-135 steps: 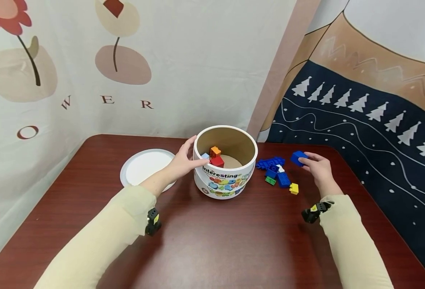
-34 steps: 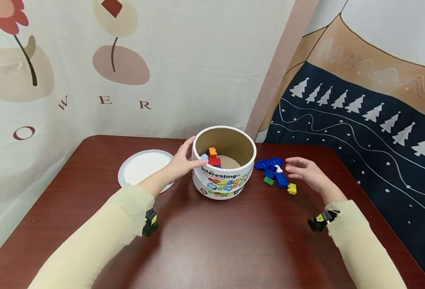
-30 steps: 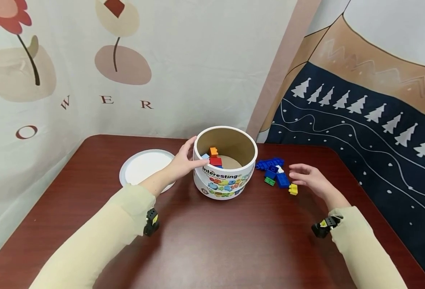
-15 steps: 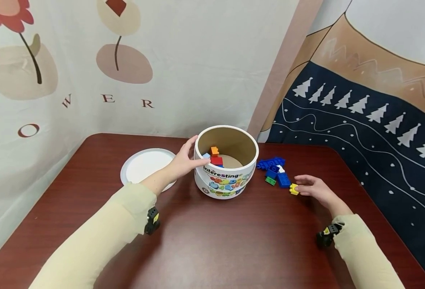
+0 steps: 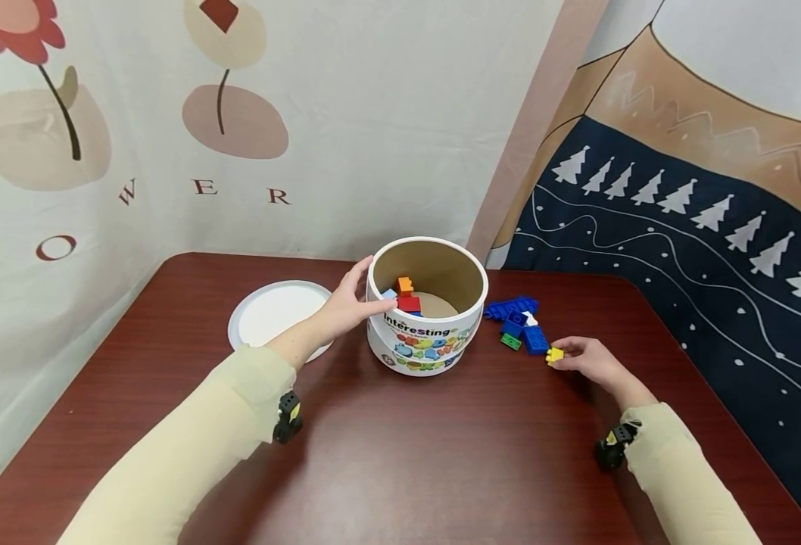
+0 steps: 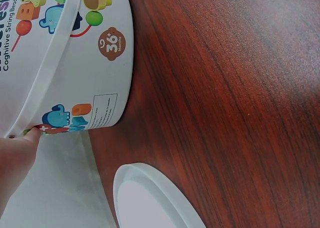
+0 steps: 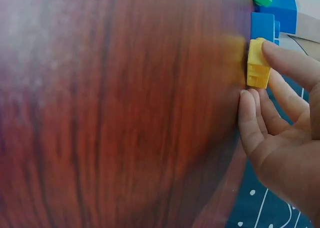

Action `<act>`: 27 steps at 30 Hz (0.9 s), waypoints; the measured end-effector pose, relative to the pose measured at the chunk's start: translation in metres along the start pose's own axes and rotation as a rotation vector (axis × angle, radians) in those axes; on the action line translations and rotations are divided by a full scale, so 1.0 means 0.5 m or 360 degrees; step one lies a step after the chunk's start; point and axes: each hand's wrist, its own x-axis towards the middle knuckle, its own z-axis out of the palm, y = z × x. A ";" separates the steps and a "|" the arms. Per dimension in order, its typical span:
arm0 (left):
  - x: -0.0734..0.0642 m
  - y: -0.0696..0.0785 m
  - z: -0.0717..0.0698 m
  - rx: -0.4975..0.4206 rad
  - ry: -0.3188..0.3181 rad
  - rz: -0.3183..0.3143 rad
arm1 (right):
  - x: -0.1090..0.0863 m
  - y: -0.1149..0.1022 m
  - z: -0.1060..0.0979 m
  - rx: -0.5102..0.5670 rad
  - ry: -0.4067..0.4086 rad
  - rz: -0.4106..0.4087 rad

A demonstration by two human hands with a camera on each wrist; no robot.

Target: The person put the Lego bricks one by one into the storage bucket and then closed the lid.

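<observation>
My left hand (image 5: pixel 346 306) holds the left side of a white round bucket (image 5: pixel 417 350), thumb and fingers spread along its rim. Inside the bucket lie an orange block (image 5: pixel 404 286), a red block (image 5: pixel 409 303) and some blue ones, partly hidden by the front wall. To the right, my right hand (image 5: pixel 594 365) pinches a small yellow building block (image 5: pixel 554 356) between thumb and fingers; the right wrist view shows the thumb on top of the yellow block (image 7: pixel 258 67), low at the table. Just left of it sit a blue block (image 5: pixel 534 341) and a green block (image 5: pixel 510 341).
A long dark blue studded piece (image 5: pixel 509 308), another blue block (image 5: pixel 513 324) and a white piece (image 5: pixel 529 319) lie between the bucket and the right hand. A white lid (image 5: pixel 274 310) rests left of the bucket on the brown table (image 5: pixel 434 454). Patterned cloths hang behind.
Earlier the right hand held a blue block; it then came back without it, moved down to the yellow block and now pinches it. The left hand has stayed on the bucket.
</observation>
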 end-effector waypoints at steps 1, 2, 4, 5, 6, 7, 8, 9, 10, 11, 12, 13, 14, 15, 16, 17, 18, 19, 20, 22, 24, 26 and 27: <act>0.000 0.000 0.000 0.0001 -0.0001 0.0001 | 0.000 0.001 -0.001 0.0003 0.0004 0.0006; 0.000 0.000 0.000 0.0002 -0.0002 0.0003 | -0.001 0.002 -0.003 0.0014 0.0003 0.0012; 0.000 0.000 0.000 -0.0001 -0.0004 0.0001 | -0.001 0.005 -0.006 0.0038 -0.0003 0.0015; 0.000 0.000 0.000 -0.0002 -0.0003 -0.0004 | 0.000 0.006 -0.008 0.0046 -0.0009 0.0015; 0.000 0.000 0.000 -0.0001 -0.0002 -0.0008 | 0.000 0.008 -0.010 0.0048 -0.0011 0.0023; 0.000 0.000 0.000 0.0001 -0.0001 -0.0012 | -0.001 0.008 -0.012 0.0050 -0.0011 0.0021; 0.000 -0.001 0.000 0.0001 0.0000 -0.0014 | -0.001 0.008 -0.013 0.0055 -0.0011 0.0023; 0.001 -0.001 0.000 0.0000 0.0001 -0.0015 | -0.002 0.007 -0.015 0.0062 -0.0014 0.0022; 0.001 -0.001 0.000 0.0003 0.0002 -0.0016 | -0.004 0.005 -0.017 0.0070 -0.0015 0.0022; 0.001 -0.002 0.000 0.0004 0.0003 -0.0013 | -0.005 0.003 -0.018 0.0085 -0.0017 0.0025; 0.001 -0.002 0.000 0.0006 0.0002 -0.0010 | -0.007 0.000 -0.020 0.0107 -0.0016 0.0028; 0.001 -0.002 0.000 0.0007 0.0002 -0.0007 | -0.007 -0.003 -0.021 0.0136 -0.0020 0.0021; 0.001 -0.003 0.000 0.0009 0.0002 -0.0005 | -0.008 -0.007 -0.022 0.0172 -0.0029 0.0012; 0.001 -0.003 0.000 0.0011 0.0004 -0.0005 | -0.009 -0.011 -0.023 0.0216 -0.0040 0.0009; 0.001 -0.003 0.000 0.0011 0.0006 -0.0006 | -0.009 -0.015 -0.024 0.0250 -0.0048 0.0000; 0.001 -0.004 0.000 0.0012 0.0008 -0.0005 | -0.010 -0.020 -0.025 0.0297 -0.0058 -0.0007; 0.001 -0.004 0.000 0.0013 0.0008 -0.0007 | -0.010 -0.025 -0.026 0.0335 -0.0068 -0.0016; 0.000 -0.005 0.000 0.0016 0.0007 -0.0005 | -0.009 -0.030 -0.027 0.0376 -0.0075 -0.0021; 0.001 -0.005 0.000 0.0016 0.0007 -0.0005 | -0.009 -0.035 -0.028 0.0414 -0.0080 -0.0021; 0.001 -0.005 0.000 0.0013 0.0005 -0.0001 | -0.008 -0.047 -0.031 0.0437 -0.0075 -0.0031; 0.002 -0.005 0.001 0.0011 0.0006 0.0003 | -0.006 -0.060 -0.034 0.0424 -0.0058 -0.0042; 0.003 -0.005 0.001 0.0003 0.0008 0.0013 | -0.003 -0.075 -0.037 0.0415 -0.0047 -0.0057; 0.003 -0.005 0.001 0.0002 0.0006 0.0021 | -0.002 -0.083 -0.039 0.0397 -0.0041 -0.0071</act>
